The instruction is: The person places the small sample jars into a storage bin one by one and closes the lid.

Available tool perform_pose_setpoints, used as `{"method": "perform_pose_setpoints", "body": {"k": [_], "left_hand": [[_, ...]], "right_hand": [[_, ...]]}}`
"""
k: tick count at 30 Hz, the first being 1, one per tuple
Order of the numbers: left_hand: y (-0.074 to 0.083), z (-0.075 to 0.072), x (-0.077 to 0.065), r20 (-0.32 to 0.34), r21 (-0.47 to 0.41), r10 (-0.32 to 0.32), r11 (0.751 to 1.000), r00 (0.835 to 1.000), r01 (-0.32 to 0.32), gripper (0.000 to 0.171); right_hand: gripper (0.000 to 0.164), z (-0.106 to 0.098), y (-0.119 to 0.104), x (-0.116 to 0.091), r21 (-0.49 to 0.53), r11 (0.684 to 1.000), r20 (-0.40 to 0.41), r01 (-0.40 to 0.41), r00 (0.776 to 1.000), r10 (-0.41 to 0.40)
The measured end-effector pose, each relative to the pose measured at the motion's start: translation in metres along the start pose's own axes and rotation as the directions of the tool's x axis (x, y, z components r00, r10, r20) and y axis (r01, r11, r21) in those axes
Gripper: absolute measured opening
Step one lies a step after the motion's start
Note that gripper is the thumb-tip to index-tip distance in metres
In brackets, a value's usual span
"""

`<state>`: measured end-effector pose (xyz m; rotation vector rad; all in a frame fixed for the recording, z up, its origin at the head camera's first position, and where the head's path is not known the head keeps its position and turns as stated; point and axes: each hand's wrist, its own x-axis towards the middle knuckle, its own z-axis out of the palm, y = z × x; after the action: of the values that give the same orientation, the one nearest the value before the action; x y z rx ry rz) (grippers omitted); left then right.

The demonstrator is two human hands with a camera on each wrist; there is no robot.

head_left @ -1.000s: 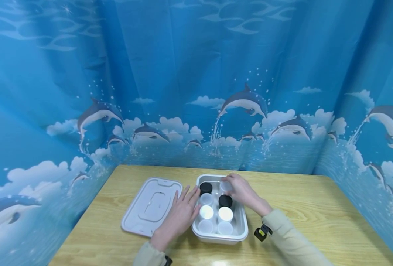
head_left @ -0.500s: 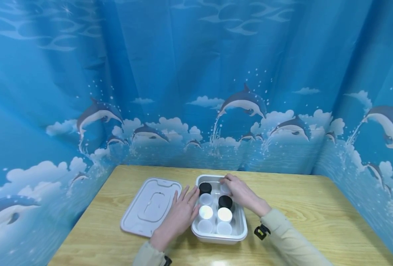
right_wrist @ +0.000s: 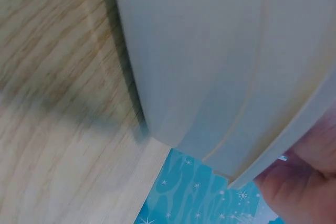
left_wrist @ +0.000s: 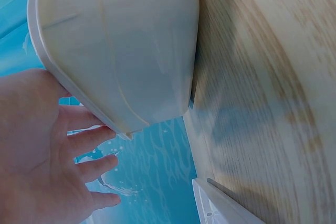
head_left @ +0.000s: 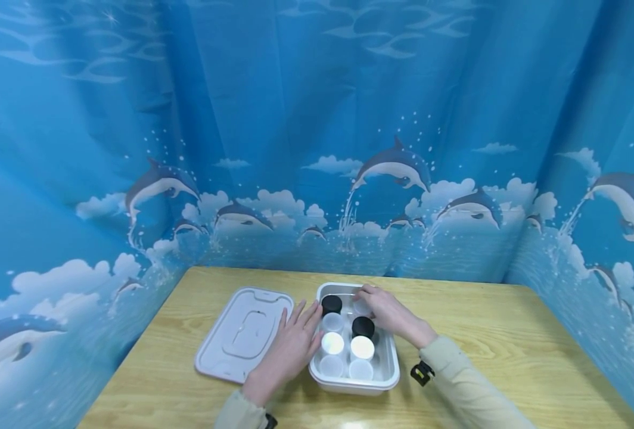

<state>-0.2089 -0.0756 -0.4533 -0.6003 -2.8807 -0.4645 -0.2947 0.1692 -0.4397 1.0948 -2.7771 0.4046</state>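
Note:
A white rectangular tub [head_left: 356, 386] stands on the table, holding two rows of round-lidded jars. My right hand [head_left: 394, 311] reaches over the far right corner, its fingers around a translucent-lidded jar [head_left: 362, 308] that they partly cover. Along the tub's left rim lies my left hand [head_left: 287, 350], fingers spread and straight, fingertips right at the edge. Black lids [head_left: 363, 327] and bright white lids [head_left: 332, 343] show among the jars, with translucent ones nearest me. In the left wrist view the hand [left_wrist: 58, 150] touches the rim from outside; the right wrist view shows mostly the tub's side wall [right_wrist: 199, 66].
A white lid [head_left: 244, 333] lies flat on the wooden table [head_left: 472, 333] to the left, partly behind my left hand. A blue dolphin-print curtain [head_left: 306, 119] encloses the table at the back and both sides.
My right hand shifts very slightly left and down over the far right jar. The left hand stays at the rim, and the other jars look the same.

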Motion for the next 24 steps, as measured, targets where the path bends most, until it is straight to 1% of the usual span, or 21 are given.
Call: {"method": "perform_pose_setpoints", "body": {"k": [3,10,13,16,18,21,22,24], "left_hand": [[0.0,0.0,0.0,-0.004,0.0,0.0,1.0,1.0,0.0,0.054],[0.0,0.001,-0.001,0.006,0.002,-0.01,1.0,1.0,0.01,0.054],[0.0,0.0,-0.001,-0.002,-0.003,-0.001,1.0,1.0,0.001,0.053],[0.0,0.0,-0.001,-0.008,-0.007,0.007,1.0,1.0,-0.007,0.053],[0.0,0.0,-0.001,-0.007,-0.011,0.007,1.0,1.0,-0.007,0.053],[0.0,0.0,-0.001,-0.006,-0.014,0.0,1.0,1.0,0.0,0.054],[0.0,0.0,-0.001,-0.006,-0.016,-0.001,1.0,1.0,0.001,0.054],[0.0,0.0,0.0,-0.003,-0.025,0.0,1.0,1.0,0.0,0.055]], "right_hand": [[0.046,0.001,0.001,0.0,-0.01,1.0,-0.005,0.011,1.0,-0.011],[0.042,-0.001,-0.001,-0.002,-0.005,1.0,-0.01,-0.018,1.0,0.018],[0.042,-0.006,-0.003,-0.004,0.003,1.0,-0.031,-0.021,0.999,0.021],[0.039,-0.012,-0.005,-0.006,0.029,0.997,-0.077,-0.065,0.995,0.067],[0.035,-0.016,-0.007,-0.009,0.065,0.992,-0.127,-0.11,0.985,0.117],[0.032,-0.022,-0.011,-0.012,0.16,0.973,-0.214,-0.167,0.956,0.2],[0.031,-0.024,-0.012,-0.013,0.203,0.962,-0.234,-0.182,0.945,0.229],[0.031,-0.029,-0.015,-0.015,0.312,0.929,-0.261,-0.201,0.922,0.287]]}}
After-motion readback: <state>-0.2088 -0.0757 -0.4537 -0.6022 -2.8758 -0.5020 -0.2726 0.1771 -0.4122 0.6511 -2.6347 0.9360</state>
